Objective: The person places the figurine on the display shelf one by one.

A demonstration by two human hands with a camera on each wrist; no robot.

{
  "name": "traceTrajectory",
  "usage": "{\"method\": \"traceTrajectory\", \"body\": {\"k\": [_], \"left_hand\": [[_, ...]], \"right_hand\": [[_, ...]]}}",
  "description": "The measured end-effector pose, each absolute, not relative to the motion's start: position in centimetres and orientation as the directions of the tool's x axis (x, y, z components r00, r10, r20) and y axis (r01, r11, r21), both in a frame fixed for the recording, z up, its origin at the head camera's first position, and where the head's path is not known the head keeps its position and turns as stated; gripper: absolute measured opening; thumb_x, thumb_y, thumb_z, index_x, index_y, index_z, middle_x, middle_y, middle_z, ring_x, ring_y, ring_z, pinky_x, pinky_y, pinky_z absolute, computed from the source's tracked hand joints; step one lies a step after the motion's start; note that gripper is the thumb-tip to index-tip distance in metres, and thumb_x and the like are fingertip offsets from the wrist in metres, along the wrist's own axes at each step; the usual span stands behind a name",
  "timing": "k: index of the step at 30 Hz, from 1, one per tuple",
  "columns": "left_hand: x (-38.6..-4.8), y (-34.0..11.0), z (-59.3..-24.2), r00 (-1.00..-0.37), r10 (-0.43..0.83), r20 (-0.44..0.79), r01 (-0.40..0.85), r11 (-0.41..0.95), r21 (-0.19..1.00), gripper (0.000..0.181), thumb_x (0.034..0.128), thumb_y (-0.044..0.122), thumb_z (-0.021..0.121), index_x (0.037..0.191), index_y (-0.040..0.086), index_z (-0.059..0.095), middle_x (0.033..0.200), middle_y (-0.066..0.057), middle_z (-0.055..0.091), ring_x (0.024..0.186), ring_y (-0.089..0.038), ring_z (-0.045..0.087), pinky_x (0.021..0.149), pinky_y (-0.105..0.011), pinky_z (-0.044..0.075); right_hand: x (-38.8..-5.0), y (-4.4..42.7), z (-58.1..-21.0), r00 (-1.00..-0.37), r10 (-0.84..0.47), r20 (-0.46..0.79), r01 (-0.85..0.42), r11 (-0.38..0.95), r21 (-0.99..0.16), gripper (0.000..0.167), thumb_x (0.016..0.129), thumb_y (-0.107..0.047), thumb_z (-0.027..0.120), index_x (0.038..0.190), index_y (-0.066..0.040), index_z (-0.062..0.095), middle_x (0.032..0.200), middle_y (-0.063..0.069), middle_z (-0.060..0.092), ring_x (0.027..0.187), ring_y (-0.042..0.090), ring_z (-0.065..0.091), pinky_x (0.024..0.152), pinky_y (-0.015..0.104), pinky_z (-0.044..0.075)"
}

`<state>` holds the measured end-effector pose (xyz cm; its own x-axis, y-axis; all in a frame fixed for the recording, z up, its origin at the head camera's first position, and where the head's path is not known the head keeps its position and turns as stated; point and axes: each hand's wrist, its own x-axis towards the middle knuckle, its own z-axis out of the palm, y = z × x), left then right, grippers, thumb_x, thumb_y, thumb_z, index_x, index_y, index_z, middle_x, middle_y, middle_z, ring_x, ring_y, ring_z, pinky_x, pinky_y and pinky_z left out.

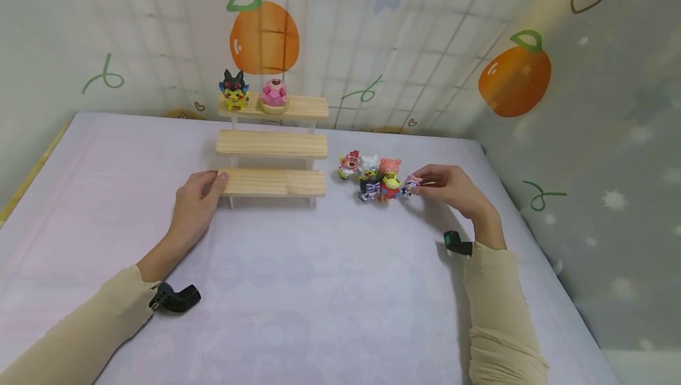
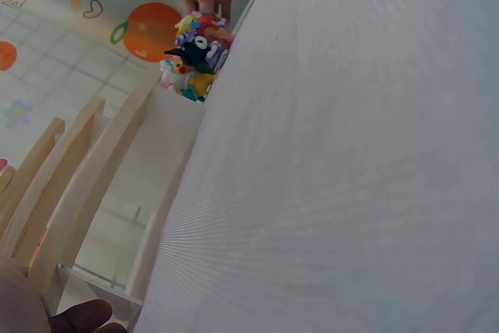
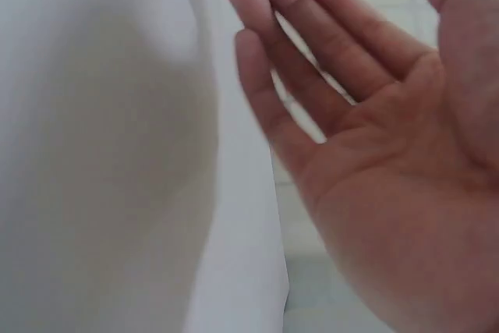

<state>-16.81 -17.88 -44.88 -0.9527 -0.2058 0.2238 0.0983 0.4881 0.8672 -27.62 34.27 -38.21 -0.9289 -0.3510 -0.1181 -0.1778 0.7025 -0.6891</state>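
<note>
My left hand grips the left end of the lowest wooden step of a three-step stand, the thumb on top. With thumb and fingertips my right hand pinches a small pink-and-purple figurine, just right of a cluster of several figurines. In that cluster are a pink bear figurine, a white-topped one and a red-and-white one. In the right wrist view the palm of the right hand shows, with only a bit of the figurine at the top edge.
On the top step stand a black-eared yellow figurine at the left and a pink figurine beside it. The middle step is bare wood. Behind the white-covered table hangs a curtain printed with oranges.
</note>
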Motion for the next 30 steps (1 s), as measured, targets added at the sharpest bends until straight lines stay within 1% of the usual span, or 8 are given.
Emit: {"method": "traceTrajectory", "body": {"k": [5,8,11,15,18,21,26,30], "left_hand": [[-16.9,-17.7,-44.9,-0.952,-0.204,0.23,0.105,0.488,0.867,0.051,0.1087,0.04,0.055,0.122,-0.006,0.073,0.137,-0.026,0.064,0.138,-0.043,0.055,0.119,-0.058,0.036],[-17.0,-17.7,-45.0,-0.948,-0.207,0.241,0.112,0.493,0.863,0.051,0.1088,0.04,0.055,0.121,-0.006,0.073,0.136,-0.027,0.064,0.138,-0.043,0.055,0.119,-0.058,0.037],[-17.1,-17.7,-45.0,-0.945,-0.216,0.245,0.11,0.497,0.861,0.053,0.1087,0.042,0.054,0.122,-0.006,0.072,0.136,-0.026,0.065,0.138,-0.042,0.055,0.119,-0.058,0.037],[-17.1,-17.7,-45.0,-0.949,-0.215,0.232,0.1,0.495,0.863,0.054,0.1089,0.043,0.054,0.125,-0.006,0.072,0.137,-0.026,0.064,0.139,-0.042,0.054,0.119,-0.058,0.036],[-17.1,-17.7,-44.9,-0.95,-0.209,0.234,0.103,0.495,0.863,0.054,0.109,0.042,0.054,0.124,-0.006,0.072,0.137,-0.026,0.064,0.139,-0.043,0.054,0.119,-0.058,0.036],[-17.0,-17.7,-44.8,-0.95,-0.205,0.234,0.105,0.496,0.862,0.053,0.109,0.042,0.054,0.124,-0.006,0.072,0.137,-0.026,0.064,0.139,-0.043,0.054,0.119,-0.058,0.036],[-16.9,-17.7,-44.9,-0.955,-0.195,0.222,0.098,0.498,0.862,0.055,0.1092,0.044,0.053,0.124,-0.006,0.072,0.138,-0.026,0.063,0.139,-0.043,0.053,0.119,-0.059,0.036],[-16.8,-17.8,-44.8,-0.957,-0.194,0.216,0.091,0.505,0.858,0.056,0.1093,0.045,0.052,0.124,-0.006,0.072,0.139,-0.027,0.063,0.14,-0.044,0.053,0.119,-0.06,0.036]], "right_hand": [[-27.4,34.5,-37.5,-0.955,-0.296,-0.01,-0.202,0.678,-0.707,0.04,0.097,-0.033,0.078,0.128,-0.009,0.07,0.12,0.003,0.076,0.104,0.009,0.072,0.089,0.014,0.054],[-27.5,34.4,-36.9,-0.962,-0.267,0.059,-0.222,0.638,-0.737,0.038,0.097,-0.031,0.079,0.126,-0.007,0.07,0.114,0.0,0.077,0.099,0.012,0.074,0.087,0.013,0.055],[-27.5,34.1,-36.3,-0.964,-0.245,0.101,-0.233,0.607,-0.76,0.039,0.097,-0.032,0.078,0.127,-0.008,0.071,0.112,-0.003,0.078,0.102,0.016,0.075,0.089,0.013,0.056],[-27.5,33.7,-35.8,-0.964,-0.228,0.138,-0.25,0.596,-0.763,0.039,0.098,-0.032,0.077,0.13,-0.011,0.072,0.114,-0.006,0.078,0.101,0.01,0.075,0.09,0.012,0.055],[-27.4,33.5,-35.5,-0.959,-0.221,0.177,-0.276,0.59,-0.759,0.037,0.099,-0.029,0.077,0.13,-0.009,0.072,0.113,-0.004,0.078,0.097,0.005,0.073,0.088,0.012,0.055],[-27.3,33.2,-35.3,-0.952,-0.213,0.219,-0.304,0.579,-0.757,0.035,0.099,-0.024,0.076,0.129,-0.007,0.072,0.113,0.0,0.078,0.096,0.004,0.072,0.089,0.011,0.055],[-26.7,31.8,-34.7,-0.951,-0.182,0.251,-0.309,0.619,-0.722,0.036,0.099,-0.028,0.076,0.13,-0.008,0.073,0.12,0.009,0.074,0.1,0.002,0.069,0.09,0.008,0.053],[-26.3,30.5,-34.3,-0.953,-0.16,0.257,-0.298,0.645,-0.704,0.04,0.099,-0.036,0.076,0.131,-0.011,0.073,0.123,0.009,0.072,0.105,0.003,0.067,0.09,0.008,0.052]]}}
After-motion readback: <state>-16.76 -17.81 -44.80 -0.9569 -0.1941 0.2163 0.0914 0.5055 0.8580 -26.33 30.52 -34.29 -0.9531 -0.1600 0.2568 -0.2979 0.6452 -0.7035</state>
